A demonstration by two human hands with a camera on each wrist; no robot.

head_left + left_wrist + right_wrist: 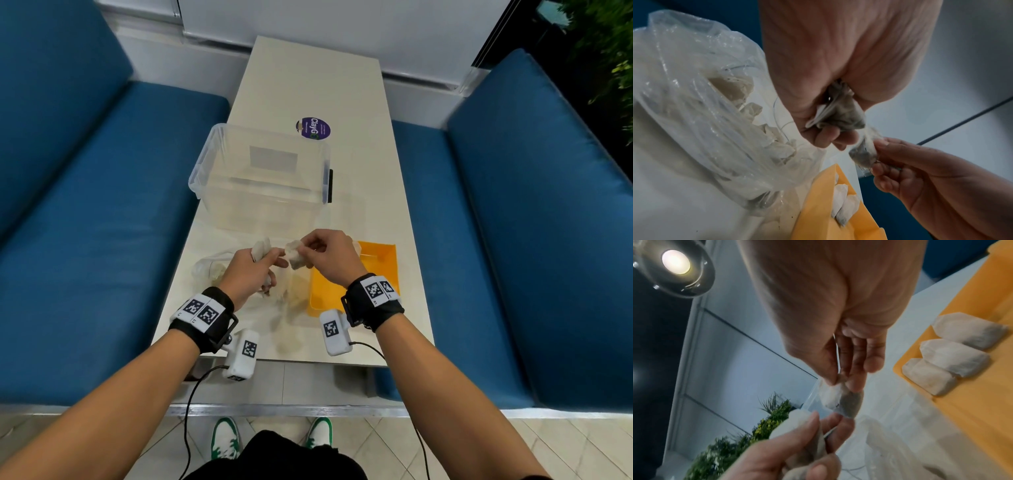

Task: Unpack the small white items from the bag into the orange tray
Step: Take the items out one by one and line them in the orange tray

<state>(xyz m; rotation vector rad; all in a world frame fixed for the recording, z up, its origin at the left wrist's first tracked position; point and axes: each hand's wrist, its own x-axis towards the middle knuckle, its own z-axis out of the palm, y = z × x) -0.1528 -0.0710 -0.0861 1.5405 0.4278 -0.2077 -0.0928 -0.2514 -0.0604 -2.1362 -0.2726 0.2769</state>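
My left hand (pixel 255 270) (pixel 830 133) (pixel 807 443) grips a bunch of small white sachets (pixel 261 249) (pixel 840 110) above the table. My right hand (pixel 320 255) (pixel 840 379) (pixel 877 155) pinches one white sachet (pixel 295 255) (pixel 840 400) (pixel 864 154) between thumb and fingers, close beside the left hand. The clear plastic bag (pixel 210 269) (pixel 701 104) lies crumpled on the table under the left hand, with more sachets inside. The orange tray (pixel 383 260) (pixel 818 211) (pixel 972 410) sits to the right and holds three sachets (pixel 953 356) (pixel 842 204).
A large clear plastic tub (pixel 263 178) stands just beyond the hands on the long white table (pixel 318 82). A round purple sticker (pixel 313 128) lies behind it. Blue sofa seats (pixel 85 240) flank the table on both sides.
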